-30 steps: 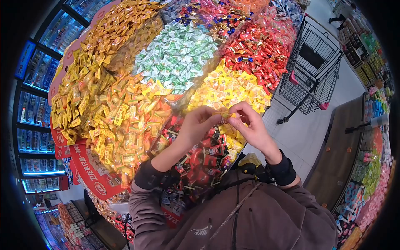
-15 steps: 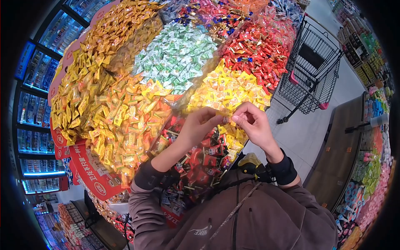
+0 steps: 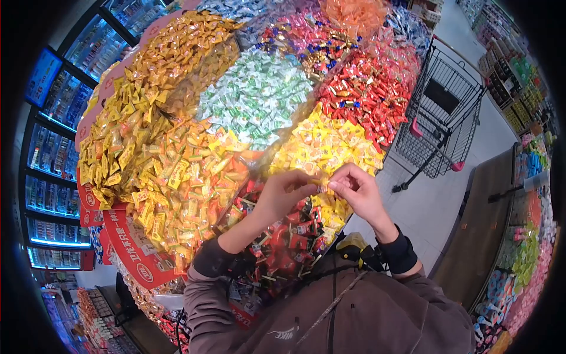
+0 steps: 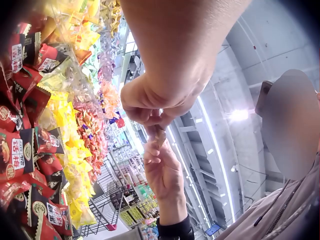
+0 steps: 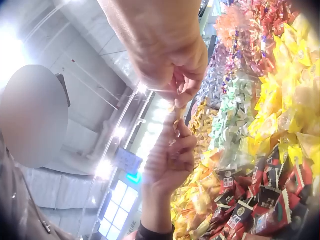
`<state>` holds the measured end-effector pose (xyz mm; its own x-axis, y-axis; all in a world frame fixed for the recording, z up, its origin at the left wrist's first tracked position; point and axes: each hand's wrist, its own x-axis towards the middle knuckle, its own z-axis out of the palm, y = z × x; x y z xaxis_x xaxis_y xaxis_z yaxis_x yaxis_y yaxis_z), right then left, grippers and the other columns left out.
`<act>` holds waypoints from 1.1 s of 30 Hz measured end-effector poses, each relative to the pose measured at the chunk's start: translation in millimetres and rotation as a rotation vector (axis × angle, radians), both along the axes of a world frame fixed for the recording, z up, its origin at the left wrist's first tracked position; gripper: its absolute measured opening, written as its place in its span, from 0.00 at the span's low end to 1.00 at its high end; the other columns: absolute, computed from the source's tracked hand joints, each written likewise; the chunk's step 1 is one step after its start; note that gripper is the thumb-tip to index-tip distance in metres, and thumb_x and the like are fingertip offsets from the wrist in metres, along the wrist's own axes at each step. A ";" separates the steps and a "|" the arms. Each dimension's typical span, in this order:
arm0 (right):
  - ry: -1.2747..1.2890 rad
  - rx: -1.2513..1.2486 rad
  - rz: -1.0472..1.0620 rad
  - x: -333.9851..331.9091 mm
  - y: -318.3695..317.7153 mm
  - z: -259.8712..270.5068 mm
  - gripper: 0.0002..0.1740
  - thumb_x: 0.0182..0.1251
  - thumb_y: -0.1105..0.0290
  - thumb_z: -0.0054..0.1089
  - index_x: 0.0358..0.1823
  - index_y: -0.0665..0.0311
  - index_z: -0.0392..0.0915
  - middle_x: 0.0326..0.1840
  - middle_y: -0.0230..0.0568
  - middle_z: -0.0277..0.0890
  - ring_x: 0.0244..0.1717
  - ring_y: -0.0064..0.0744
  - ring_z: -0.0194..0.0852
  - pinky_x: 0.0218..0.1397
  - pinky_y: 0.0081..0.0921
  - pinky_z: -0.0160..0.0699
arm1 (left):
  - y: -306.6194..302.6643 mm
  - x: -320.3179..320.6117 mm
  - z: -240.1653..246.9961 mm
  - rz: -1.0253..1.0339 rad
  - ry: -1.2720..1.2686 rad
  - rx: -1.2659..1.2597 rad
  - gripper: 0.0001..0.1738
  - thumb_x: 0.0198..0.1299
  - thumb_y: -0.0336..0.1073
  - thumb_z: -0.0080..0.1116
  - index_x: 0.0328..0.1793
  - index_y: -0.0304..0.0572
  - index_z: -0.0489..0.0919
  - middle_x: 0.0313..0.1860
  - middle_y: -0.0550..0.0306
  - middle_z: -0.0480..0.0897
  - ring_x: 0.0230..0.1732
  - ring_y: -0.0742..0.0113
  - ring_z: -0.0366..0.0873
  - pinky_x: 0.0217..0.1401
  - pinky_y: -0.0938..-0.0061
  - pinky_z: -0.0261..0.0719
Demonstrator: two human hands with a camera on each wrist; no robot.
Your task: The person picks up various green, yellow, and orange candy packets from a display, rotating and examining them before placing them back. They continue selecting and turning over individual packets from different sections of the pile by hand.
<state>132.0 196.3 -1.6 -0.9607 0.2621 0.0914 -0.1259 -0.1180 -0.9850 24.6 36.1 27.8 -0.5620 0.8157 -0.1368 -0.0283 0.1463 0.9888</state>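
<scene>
Both hands meet over the candy display, their fingertips nearly together. My left hand (image 3: 286,193) pinches one side of a small wrapped candy (image 3: 321,181) between thumb and fingers. From the other side my right hand (image 3: 361,192) pinches it the same way, thumb against forefinger. Little of the candy (image 4: 160,136) shows, since fingers cover most of it; its wrapper looks yellowish. Just beyond the hands lies a heap of yellow-wrapped candies (image 3: 330,141). Below them are red and black packets (image 3: 289,242).
Green and white candies (image 3: 256,97) and red ones (image 3: 371,97) fill bins farther back, with orange-yellow ones (image 3: 183,183) to the left. Low clear dividers separate the bins. A black shopping cart (image 3: 439,112) stands at the right beside a brown shelf (image 3: 477,218).
The head view has tilted, so the display and hands sit lower in it. Over the second, the fingers shift slightly on the candy, and both hands keep their pinch.
</scene>
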 end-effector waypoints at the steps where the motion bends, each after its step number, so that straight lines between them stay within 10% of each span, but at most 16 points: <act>1: -0.016 0.034 -0.001 -1.4 1.5 -1.4 0.04 0.58 0.76 0.56 0.32 0.67 0.69 0.24 0.28 0.67 0.23 0.12 0.63 0.26 0.10 0.62 | -0.6 -0.4 -1.0 0.017 0.070 -0.050 0.10 0.53 0.33 0.58 0.38 0.34 0.78 0.29 0.63 0.76 0.31 0.82 0.68 0.33 0.84 0.66; 9: 0.033 -0.177 0.041 -21.4 0.6 3.6 0.11 0.60 0.76 0.52 0.44 0.69 0.67 0.30 0.30 0.69 0.29 0.14 0.65 0.33 0.12 0.65 | 4.9 -37.1 14.2 0.194 0.186 -0.001 0.09 0.53 0.34 0.59 0.35 0.35 0.78 0.23 0.68 0.75 0.25 0.84 0.67 0.28 0.86 0.64; 23: -0.052 -0.128 0.046 -50.2 25.1 -19.0 0.09 0.63 0.75 0.48 0.43 0.69 0.69 0.30 0.32 0.71 0.30 0.16 0.67 0.35 0.13 0.66 | 1.8 -328.6 134.2 0.924 0.951 -0.179 0.16 0.48 0.42 0.59 0.30 0.33 0.76 0.23 0.52 0.78 0.25 0.64 0.75 0.31 0.72 0.71; 33: -0.088 -0.127 -0.083 -53.9 48.6 -38.6 0.08 0.63 0.75 0.47 0.42 0.68 0.69 0.31 0.34 0.72 0.29 0.17 0.66 0.34 0.15 0.66 | -15.6 -461.7 133.9 1.146 0.835 -0.008 0.22 0.48 0.46 0.56 0.38 0.32 0.78 0.30 0.54 0.79 0.28 0.68 0.75 0.31 0.73 0.71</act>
<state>78.1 245.0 -40.2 -0.9382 0.3447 -0.0312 -0.0539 -0.2346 -0.9706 -437.0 20.4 161.6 -0.8188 -0.1391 0.5569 0.4498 0.4472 0.7731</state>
